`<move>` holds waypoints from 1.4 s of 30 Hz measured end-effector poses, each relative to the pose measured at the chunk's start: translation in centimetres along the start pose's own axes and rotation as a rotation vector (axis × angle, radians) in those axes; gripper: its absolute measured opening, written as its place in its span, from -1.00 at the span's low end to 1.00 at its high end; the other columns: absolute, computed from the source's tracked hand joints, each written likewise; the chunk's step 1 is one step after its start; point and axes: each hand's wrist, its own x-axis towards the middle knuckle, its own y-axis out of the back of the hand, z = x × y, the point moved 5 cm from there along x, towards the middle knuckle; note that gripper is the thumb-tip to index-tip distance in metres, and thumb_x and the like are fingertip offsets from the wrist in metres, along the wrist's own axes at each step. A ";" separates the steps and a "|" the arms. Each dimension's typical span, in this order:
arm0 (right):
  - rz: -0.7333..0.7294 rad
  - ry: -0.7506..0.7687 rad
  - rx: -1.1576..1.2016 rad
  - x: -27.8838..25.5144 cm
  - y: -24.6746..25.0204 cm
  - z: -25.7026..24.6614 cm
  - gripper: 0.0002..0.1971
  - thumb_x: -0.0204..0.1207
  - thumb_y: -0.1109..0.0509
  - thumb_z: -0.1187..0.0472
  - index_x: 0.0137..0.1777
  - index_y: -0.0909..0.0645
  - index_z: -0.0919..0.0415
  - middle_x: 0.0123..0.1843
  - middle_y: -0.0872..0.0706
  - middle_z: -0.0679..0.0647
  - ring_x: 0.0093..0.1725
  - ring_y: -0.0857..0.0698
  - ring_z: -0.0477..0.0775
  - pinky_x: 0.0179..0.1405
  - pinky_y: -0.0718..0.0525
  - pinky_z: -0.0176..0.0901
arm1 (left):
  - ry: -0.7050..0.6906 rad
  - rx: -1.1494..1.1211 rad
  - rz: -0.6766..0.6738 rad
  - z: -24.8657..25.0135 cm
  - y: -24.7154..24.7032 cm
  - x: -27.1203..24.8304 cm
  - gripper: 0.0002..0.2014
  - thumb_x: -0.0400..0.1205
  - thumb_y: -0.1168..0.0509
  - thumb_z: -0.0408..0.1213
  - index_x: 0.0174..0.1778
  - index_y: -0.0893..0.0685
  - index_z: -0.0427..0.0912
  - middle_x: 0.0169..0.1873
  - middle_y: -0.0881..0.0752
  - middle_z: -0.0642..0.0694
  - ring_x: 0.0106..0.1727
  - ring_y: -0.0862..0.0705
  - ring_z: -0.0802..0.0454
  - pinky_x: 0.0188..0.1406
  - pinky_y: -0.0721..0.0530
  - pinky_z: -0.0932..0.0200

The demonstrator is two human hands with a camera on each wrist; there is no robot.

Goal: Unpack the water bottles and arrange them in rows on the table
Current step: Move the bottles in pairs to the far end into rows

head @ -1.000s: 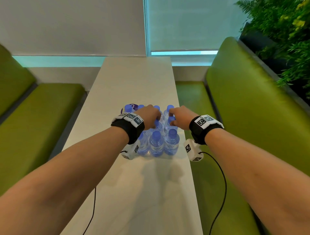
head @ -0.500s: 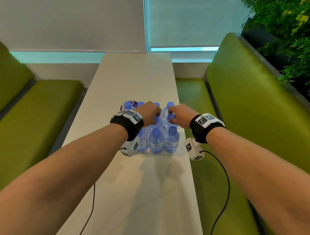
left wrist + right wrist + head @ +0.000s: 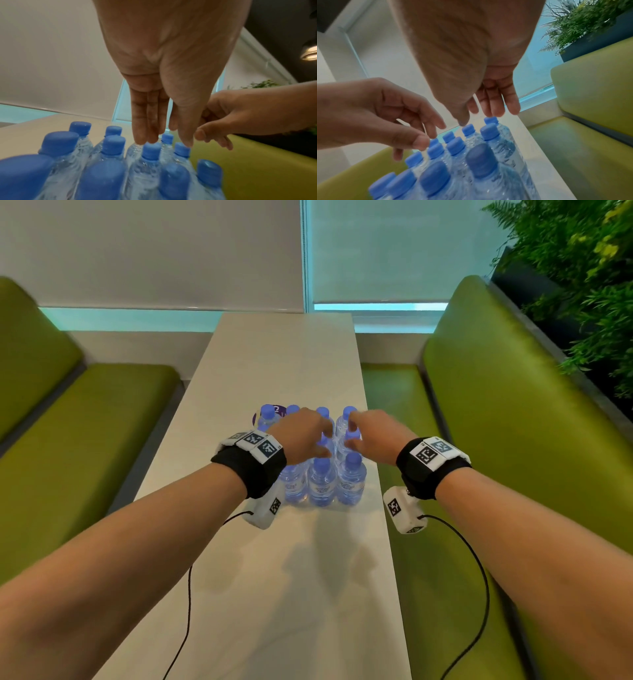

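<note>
Water bottles (image 3: 322, 474), a tight block of clear bottles with blue caps, are standing upright on the tabletop (image 3: 284, 577), toward its right edge; a glossy sheen between them suggests shrink film is binding them, though I cannot say so for certain. Nearest the person, the front row is showing printed labels and is standing untouched. Just beyond it, the left hand (image 3: 305, 436) is hovering over the middle of the pack, its fingers (image 3: 145, 121) hanging straight and close together, tips at cap height, holding nothing. Beside it, the right hand (image 3: 373, 436) is reaching in over the right-hand column, its fingers (image 3: 494, 102) loosely spread above the caps, gripping nothing. Judging by this, unpacking is only beginning: no bottle is standing apart from the block. The next move is probably calling for the wrap to be pinched and torn, or a bottle pulled up by its neck. Farther off, bare tabletop is stretching toward the window, flanked by green benches (image 3: 513, 405).
</note>
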 end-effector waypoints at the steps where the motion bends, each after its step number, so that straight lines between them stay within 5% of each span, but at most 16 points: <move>1: -0.065 0.011 -0.032 -0.7 -0.5 -0.4 -0.63 0.58 -0.44 -0.08 0.24 -0.57 0.14 0.10 -0.71 0.16 0.00 -0.71 0.24 0.01 -0.71 0.06 | -0.012 0.020 -0.037 0.6 -0.7 -0.6 -0.59 0.55 -0.51 -0.04 0.29 -0.71 -0.07 0.05 -0.72 -0.09 0.01 -0.68 -0.07 -0.03 -0.64 0.04; 6: -0.132 0.007 -0.077 -2.3 -2.7 -1.1 -0.68 0.56 -0.46 0.04 0.22 -0.65 0.19 0.05 -0.74 0.19 -0.15 -0.62 0.18 -0.11 -0.66 -0.05 | -0.005 0.070 -0.113 1.9 -2.9 -1.3 -0.59 0.53 -0.52 -0.21 0.32 -0.73 -0.11 0.09 -0.73 -0.15 0.13 -0.69 -0.14 -0.09 -0.51 0.12; 11: -0.121 0.028 -0.083 -2.4 -3.2 -1.3 -0.77 0.59 -0.37 0.15 0.20 -0.67 0.18 -0.04 -0.69 0.19 -0.17 -0.61 0.22 -0.17 -0.63 -0.04 | 0.002 0.070 -0.069 2.1 -2.9 -1.4 -0.77 0.66 -0.31 -0.36 0.19 -0.77 -0.20 0.04 -0.74 -0.19 0.08 -0.70 -0.16 -0.09 -0.42 0.16; 21: -0.098 0.050 -0.038 -2.6 -3.5 -1.3 -0.80 0.58 -0.33 0.17 0.16 -0.66 0.12 -0.05 -0.73 0.19 -0.13 -0.69 0.26 -0.11 -0.71 0.02 | -0.029 0.072 -0.007 2.0 -2.9 -1.7 -0.78 0.65 -0.26 -0.37 0.10 -0.79 -0.18 -0.01 -0.70 -0.19 -0.17 -0.55 -0.06 -0.16 -0.40 0.13; 35: -0.077 0.042 -0.030 -2.7 -3.5 -1.2 -0.82 0.56 -0.35 0.18 0.13 -0.65 0.09 -0.08 -0.74 0.18 -0.18 -0.70 0.24 -0.20 -0.70 -0.03 | -0.033 0.093 0.001 2.3 -2.8 -2.1 -0.74 0.70 -0.24 -0.34 0.23 -0.76 -0.17 0.07 -0.69 -0.21 0.03 -0.68 -0.17 -0.16 -0.40 0.12; 42: -0.078 0.024 -0.031 -2.6 -3.6 -0.6 -0.67 0.57 -0.41 0.10 0.31 -0.57 0.10 0.09 -0.74 0.23 -0.03 -0.73 0.30 -0.04 -0.74 0.04 | -0.017 -0.003 -0.011 1.4 -3.0 -2.3 -0.66 0.64 -0.37 -0.28 0.35 -0.69 -0.13 0.11 -0.68 -0.18 0.12 -0.68 -0.17 -0.07 -0.48 0.13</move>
